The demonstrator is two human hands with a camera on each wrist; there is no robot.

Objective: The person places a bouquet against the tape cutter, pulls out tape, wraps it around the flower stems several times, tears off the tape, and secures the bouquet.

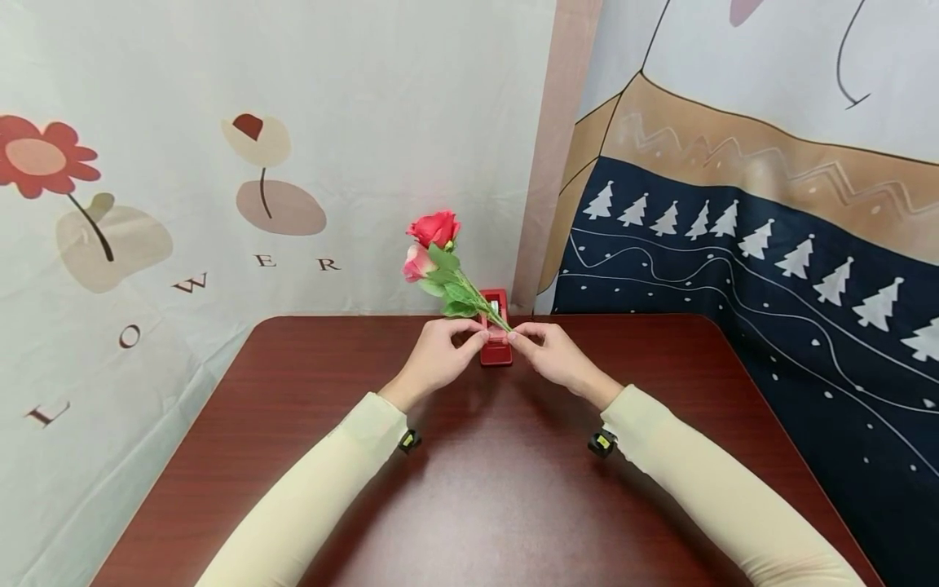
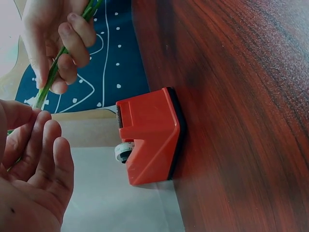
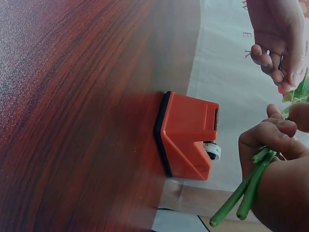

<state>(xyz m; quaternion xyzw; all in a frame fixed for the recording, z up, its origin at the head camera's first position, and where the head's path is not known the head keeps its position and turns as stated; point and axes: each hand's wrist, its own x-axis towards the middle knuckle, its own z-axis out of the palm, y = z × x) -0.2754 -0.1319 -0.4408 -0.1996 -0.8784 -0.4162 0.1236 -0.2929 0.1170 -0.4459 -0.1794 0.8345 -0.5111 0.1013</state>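
Observation:
Two roses, one red [image 1: 434, 228] and one pink [image 1: 416, 264], lean up and left above the far table edge. My right hand [image 1: 553, 355] grips their green stems [image 3: 248, 188], whose cut ends stick out below its fingers in the right wrist view. Opposite it, my left hand [image 1: 438, 355] has thumb and fingertips pinched together close to the stems. A small see-through bit of clear tape [image 2: 37, 100] shows between these fingertips and the stems. Beneath both hands stands a red tape dispenser [image 2: 152, 137] with a white-cored roll [image 3: 212, 151] in it.
The dispenser sits at the far edge of a dark red-brown wooden table [image 1: 499, 489]. Right behind that edge hang a pale curtain [image 1: 381, 163] with flower prints and a navy-and-tan cloth [image 1: 734, 277] with white trees.

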